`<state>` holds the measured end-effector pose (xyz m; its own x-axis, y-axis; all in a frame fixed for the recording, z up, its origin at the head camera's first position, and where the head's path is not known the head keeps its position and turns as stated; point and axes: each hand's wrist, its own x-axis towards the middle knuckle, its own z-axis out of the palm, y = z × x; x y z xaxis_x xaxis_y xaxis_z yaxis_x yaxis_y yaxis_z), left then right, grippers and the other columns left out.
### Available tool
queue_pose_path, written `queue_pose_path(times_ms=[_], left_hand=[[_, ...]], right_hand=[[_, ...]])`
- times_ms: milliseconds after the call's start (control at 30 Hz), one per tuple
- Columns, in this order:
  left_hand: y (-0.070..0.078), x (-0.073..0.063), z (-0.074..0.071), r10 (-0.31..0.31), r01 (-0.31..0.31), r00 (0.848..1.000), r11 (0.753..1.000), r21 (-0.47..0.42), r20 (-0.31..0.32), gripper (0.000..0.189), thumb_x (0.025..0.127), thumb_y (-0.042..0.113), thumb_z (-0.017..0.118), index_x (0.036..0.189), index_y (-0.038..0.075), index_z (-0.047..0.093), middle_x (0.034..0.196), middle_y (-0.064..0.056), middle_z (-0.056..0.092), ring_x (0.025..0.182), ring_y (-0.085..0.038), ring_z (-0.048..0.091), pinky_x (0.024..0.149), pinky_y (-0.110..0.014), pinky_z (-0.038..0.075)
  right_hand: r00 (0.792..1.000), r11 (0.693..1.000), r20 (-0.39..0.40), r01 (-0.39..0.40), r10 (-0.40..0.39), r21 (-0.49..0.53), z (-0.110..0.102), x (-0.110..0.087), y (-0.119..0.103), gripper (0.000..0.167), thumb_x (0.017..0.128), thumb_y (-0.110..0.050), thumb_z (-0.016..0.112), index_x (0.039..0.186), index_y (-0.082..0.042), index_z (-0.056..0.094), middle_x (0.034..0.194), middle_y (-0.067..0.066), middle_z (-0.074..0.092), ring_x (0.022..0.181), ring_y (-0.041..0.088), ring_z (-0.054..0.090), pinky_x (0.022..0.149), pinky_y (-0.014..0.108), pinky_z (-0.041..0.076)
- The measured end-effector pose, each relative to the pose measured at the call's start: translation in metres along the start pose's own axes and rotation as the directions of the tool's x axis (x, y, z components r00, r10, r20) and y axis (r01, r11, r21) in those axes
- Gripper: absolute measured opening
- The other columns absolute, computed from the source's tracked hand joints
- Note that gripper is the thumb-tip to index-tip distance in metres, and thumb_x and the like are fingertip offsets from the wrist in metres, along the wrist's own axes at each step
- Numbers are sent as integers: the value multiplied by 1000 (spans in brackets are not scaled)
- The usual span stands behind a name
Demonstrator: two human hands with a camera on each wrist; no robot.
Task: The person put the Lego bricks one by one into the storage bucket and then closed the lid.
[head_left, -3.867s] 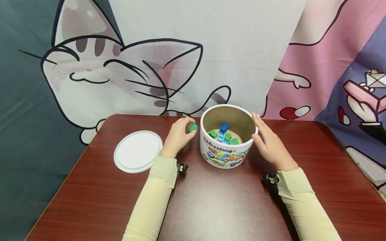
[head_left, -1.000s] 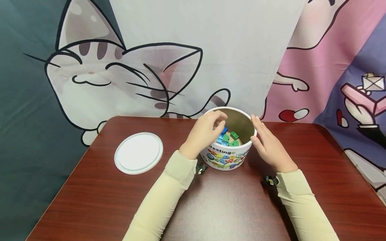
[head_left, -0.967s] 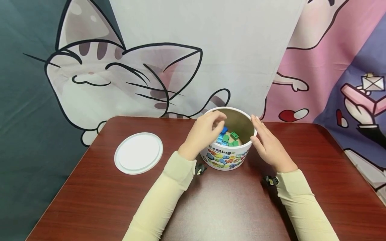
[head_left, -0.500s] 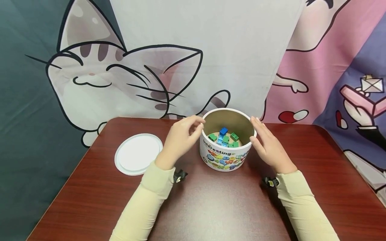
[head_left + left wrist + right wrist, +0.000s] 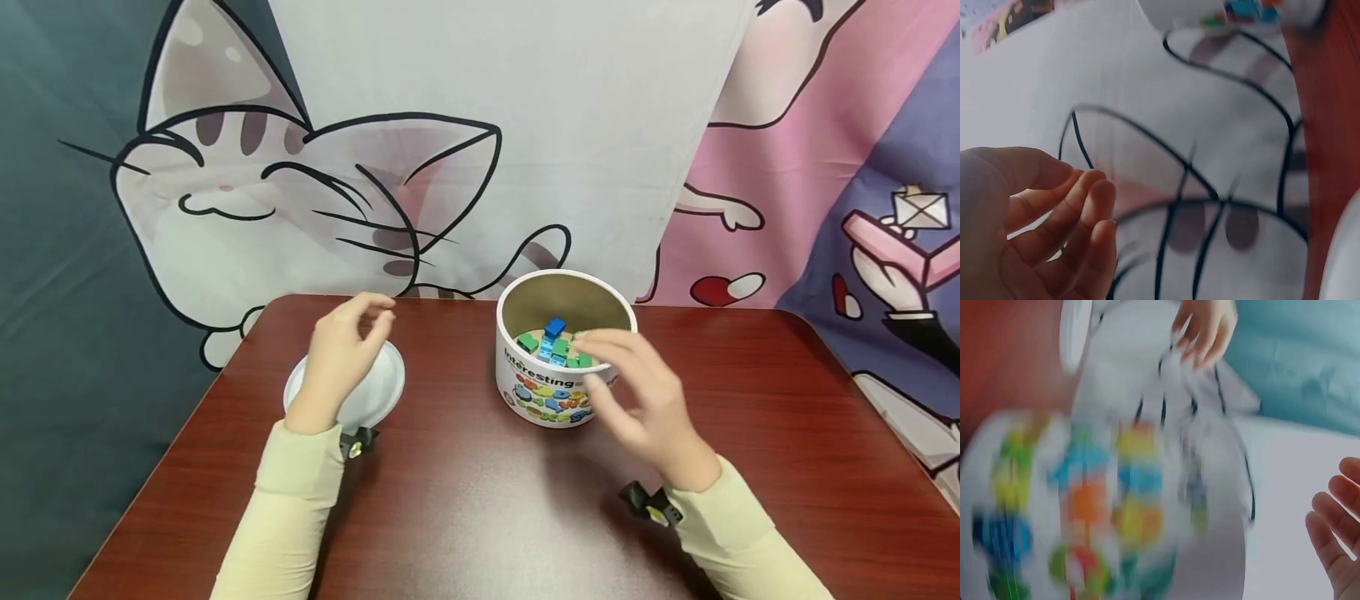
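A white round bucket [image 5: 517, 392] with "Interesting" printed on its side stands near the table's back edge. Several green bricks [image 5: 527, 342] and blue bricks [image 5: 555, 327] lie on its bottom. My left hand [image 5: 341, 354] hovers over the white round lid [image 5: 388, 383], hiding part of it. Its fingers are loosely bent, and the left wrist view shows nothing between them. My right hand [image 5: 648, 408] is at the bucket's front right, its fingers relaxed and overlapping the rim in the head view. In the right wrist view, the right fingers [image 5: 1338, 519] look apart from the blurred bucket [image 5: 1041, 531].
The dark red wooden table [image 5: 465, 517] extends toward me in front of the bucket. Directly behind its back edge hangs a cloth printed with a cartoon cat [image 5: 225, 250].
A green brick earlier in my left hand is gone from it; the bucket shows another green brick. The left hand has moved left over the lid. The right hand has left the rim, moving toward me.
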<state>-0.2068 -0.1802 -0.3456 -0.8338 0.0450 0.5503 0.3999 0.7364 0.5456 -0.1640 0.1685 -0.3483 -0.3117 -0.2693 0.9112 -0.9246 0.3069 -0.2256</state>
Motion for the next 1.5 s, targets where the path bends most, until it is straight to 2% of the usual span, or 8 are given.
queue_pose_path(times_ms=[133,267,333,567,900,967,1100,1500], left_hand=[[-25,-5,-14,-83,82,996,996,47,14,19,98,11,60,112,5,70,96,-13,73,85,-29,66,75,-43,50],[-45,-12,-26,-184,179,981,981,72,69,24,101,13,56,119,3,67,106,-19,71,96,-35,64,81,-49,50],[-54,-15,-32,-234,226,966,971,80,109,27,102,15,54,124,2,65,111,-22,69,102,-38,63,85,-53,49],[-85,-18,-45,-392,357,880,918,172,266,41,105,18,48,138,-6,53,128,-31,60,119,-48,56,99,-61,44],[-122,-24,-50,-589,448,653,807,384,477,61,104,22,40,144,-22,30,144,-47,32,133,-61,34,107,-67,36],[-125,-26,-50,-602,445,627,798,407,494,62,102,22,38,143,-24,29,144,-48,31,133,-61,34,107,-67,36],[-128,-26,-47,-593,435,630,804,405,501,61,100,19,36,141,-26,30,143,-47,33,131,-60,37,107,-65,37],[-117,-26,-44,-593,528,632,800,284,499,61,104,22,34,145,-22,31,146,-44,33,134,-55,39,106,-62,42]], right_hand=[[996,990,94,-24,11,141,25,-5,-18,31,103,-21,57,112,6,69,110,18,67,107,25,62,103,27,46],[948,931,263,-251,181,264,57,-18,-29,22,98,-7,62,119,-4,68,117,9,66,109,22,62,96,30,52],[885,861,357,-410,297,300,76,-24,-32,27,94,-1,63,121,-6,67,118,7,66,107,20,63,92,32,55],[569,513,576,-811,586,279,139,-31,-29,31,96,-2,58,127,0,64,114,20,67,99,34,69,87,31,57],[304,111,608,-936,734,334,205,-33,-9,54,92,-3,56,144,7,47,147,26,48,114,39,64,92,39,57],[272,58,609,-936,745,348,213,-32,-9,60,91,-2,57,148,9,42,151,28,43,120,39,61,94,40,56],[237,-2,615,-932,752,362,223,-27,-10,67,89,-2,57,152,9,34,155,28,37,126,37,58,97,42,55],[248,-9,606,-922,756,388,226,-24,-15,60,90,-4,57,148,4,43,149,19,49,121,28,62,94,41,56]])
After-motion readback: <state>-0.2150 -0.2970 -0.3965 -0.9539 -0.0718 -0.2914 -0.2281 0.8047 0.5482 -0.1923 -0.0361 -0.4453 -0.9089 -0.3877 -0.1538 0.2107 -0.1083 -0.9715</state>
